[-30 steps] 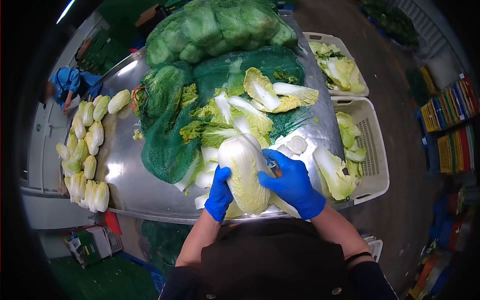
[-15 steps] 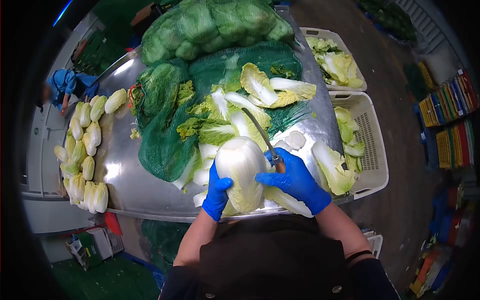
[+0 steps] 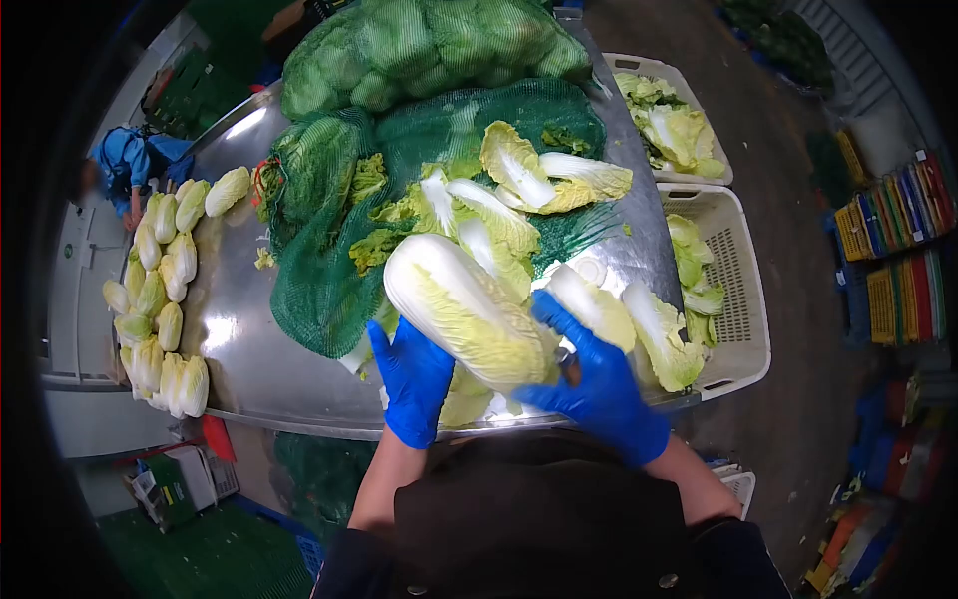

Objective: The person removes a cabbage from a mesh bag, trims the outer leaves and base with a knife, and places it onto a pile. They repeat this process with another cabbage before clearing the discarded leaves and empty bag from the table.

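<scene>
Far L: co-worker, then row of sm. cabbages, mesh bag. L hand open, fingers partly hidden behind lg. cabbage, tilted btwn hands. Loose leaves clutter table beyond. R hand, blurry, grips knife handle. Crate w/ leaves far R.

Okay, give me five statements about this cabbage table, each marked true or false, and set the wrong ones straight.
1. The left hand and the right hand wear blue gloves. True.
2. Several cabbages lie at the left side of the metal table. True.
3. The bulging net bag at the far end is red. False: the bulging net bag is green.
4. A large cabbage is between the hands. True.
5. The nearer crate is black. False: the nearer crate is whitish.
</scene>
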The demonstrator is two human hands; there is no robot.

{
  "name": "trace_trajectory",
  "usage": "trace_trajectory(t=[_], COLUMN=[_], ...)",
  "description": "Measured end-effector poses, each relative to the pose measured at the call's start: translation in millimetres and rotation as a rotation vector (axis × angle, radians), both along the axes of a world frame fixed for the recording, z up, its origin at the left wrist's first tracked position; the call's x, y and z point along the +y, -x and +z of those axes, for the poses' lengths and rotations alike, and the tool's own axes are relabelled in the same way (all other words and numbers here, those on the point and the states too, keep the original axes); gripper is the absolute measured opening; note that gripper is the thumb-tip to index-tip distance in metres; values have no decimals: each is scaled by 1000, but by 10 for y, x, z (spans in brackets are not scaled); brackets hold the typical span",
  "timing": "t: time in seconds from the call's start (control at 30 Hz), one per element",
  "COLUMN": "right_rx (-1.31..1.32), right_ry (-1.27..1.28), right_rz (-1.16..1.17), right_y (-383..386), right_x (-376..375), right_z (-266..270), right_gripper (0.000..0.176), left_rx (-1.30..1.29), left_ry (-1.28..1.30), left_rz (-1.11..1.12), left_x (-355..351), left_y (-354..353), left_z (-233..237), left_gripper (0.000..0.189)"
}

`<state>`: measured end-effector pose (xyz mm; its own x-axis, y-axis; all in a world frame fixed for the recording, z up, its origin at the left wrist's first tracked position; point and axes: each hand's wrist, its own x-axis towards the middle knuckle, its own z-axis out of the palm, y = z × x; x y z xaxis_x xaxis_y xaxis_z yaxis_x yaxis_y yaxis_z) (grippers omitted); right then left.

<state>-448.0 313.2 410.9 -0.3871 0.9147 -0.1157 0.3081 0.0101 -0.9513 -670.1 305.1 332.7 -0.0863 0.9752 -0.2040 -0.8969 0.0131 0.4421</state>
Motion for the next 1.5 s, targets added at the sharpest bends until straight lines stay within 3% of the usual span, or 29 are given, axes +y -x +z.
trace_trajectory(t=[0.1,0.13,0.17,0.23,0.27,0.33,0.47,0.53,0.57,0.63,0.7,0.73,0.77,0.83,0.9,0.93,0.97,1.0,1.07,1.1,1.17,1.23,1.3,1.37,1.43,1.5], right_rx=[210,410,411,355,354,48,-23,309,608,827,747,1232,1430,879,616,435,367,330,298,440,582,579,470,366,295,405], right_ry=[15,231,234,230,230,-82,209,807,910,692,151,520,503,685,473,407,-40,-40,-35,57,150,708,652,591,149,166], right_rz=[-7,-73,-70,-110,-105,-27,103,135,133,-286,-303,-397,-218,-527,-359,-195,-86,-39,-4,-29,-56,-103,-81,-59,-203,-253], right_y=[92,136,154,160,143,68,-57,-162,-213,-115,-239,-136,-253,-302,-177,-203,-71,9,78,91,89,82,108,110,53,29], right_x=[-18,-22,-24,15,26,47,148,211,259,240,357,578,832,947,537,376,216,106,3,10,4,48,76,96,45,70], right_z=[-43,-76,-185,-428,-445,-465,-344,-157,-98,-47,-521,-204,-417,-690,-537,-565,-744,-540,-326,-320,-300,-249,-205,-259,-437,-494], right_gripper=[69,58,58,48,48,33,23,30,27,38,46,46,36,35,39,53,68,73,77,78,79,79,75,72,67,66], left_rx=[-203,-294,-292,31,42,0,59,112,185,258,60,163,163,-87,-106,4,115,-15,-97,-185,-125,-161,-212,-67,-197,-201], left_ry=[-144,-167,-165,32,63,127,258,279,262,250,365,288,287,48,127,156,180,-27,-137,-255,-201,-95,-168,51,57,27], left_rz=[-35,-87,-84,-130,-161,-172,-200,-217,-255,-303,-400,-443,-446,-429,-375,-272,-168,-192,-168,-143,-140,-140,-172,-82,-89,-48], left_x=[-27,-9,-28,26,5,-7,-8,-10,-32,-118,-218,-312,-325,-305,-215,-116,-29,9,70,116,171,326,395,400,385,353], left_y=[128,175,191,76,36,-55,-49,33,73,65,20,-38,-74,-121,-101,-96,-86,-5,-24,-36,-10,-72,-211,-254,-187,-181], left_z=[-233,-325,-394,-366,-282,-209,-352,-495,-556,-575,-548,-470,-477,-457,-254,-104,-34,-103,-2,37,-92,-159,-126,-89,-244,-289], left_gripper=[89,89,89,84,76,75,68,65,63,61,63,76,76,86,82,89,95,102,103,104,105,107,98,89,80,69])
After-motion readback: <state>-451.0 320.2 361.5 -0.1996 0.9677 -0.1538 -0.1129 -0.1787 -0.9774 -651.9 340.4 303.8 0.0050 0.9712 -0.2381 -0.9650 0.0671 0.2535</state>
